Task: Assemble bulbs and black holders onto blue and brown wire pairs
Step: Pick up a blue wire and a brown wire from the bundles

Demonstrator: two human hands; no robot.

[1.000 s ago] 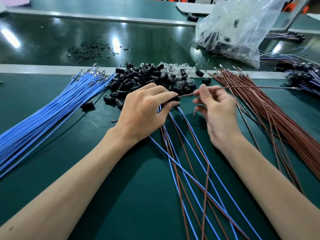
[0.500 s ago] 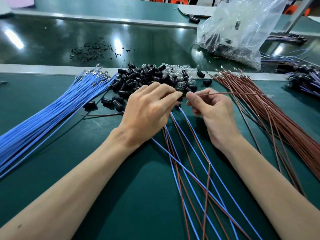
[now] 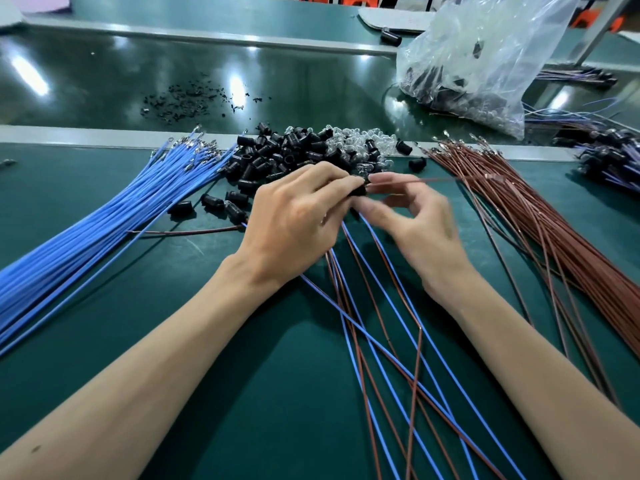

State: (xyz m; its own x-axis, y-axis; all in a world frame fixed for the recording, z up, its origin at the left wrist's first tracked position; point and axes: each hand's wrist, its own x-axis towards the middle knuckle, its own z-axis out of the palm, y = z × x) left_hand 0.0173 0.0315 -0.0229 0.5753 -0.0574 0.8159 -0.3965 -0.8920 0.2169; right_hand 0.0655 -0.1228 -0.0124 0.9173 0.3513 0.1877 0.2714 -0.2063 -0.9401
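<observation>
My left hand (image 3: 294, 220) grips a black holder (image 3: 358, 191) at its fingertips, just in front of the pile of black holders (image 3: 277, 154) and clear bulbs (image 3: 360, 142). My right hand (image 3: 415, 216) pinches a brown wire (image 3: 433, 180) that runs right from the holder toward the brown wire bundle (image 3: 554, 230). A blue wire bundle (image 3: 104, 230) lies at the left. Several blue and brown wire pairs (image 3: 381, 323) fan out on the green table beneath my hands. The holder's opening is hidden by my fingers.
A clear plastic bag (image 3: 485, 57) with dark parts sits at the back right. Finished dark assemblies (image 3: 609, 161) lie at the far right. Black scraps (image 3: 194, 98) are scattered on the rear belt. One loose brown wire (image 3: 187, 233) lies left of my left hand.
The brown wire has been drawn leftward through my right fingers, so less of it sticks out to the right. Both hands have closed together at the holder.
</observation>
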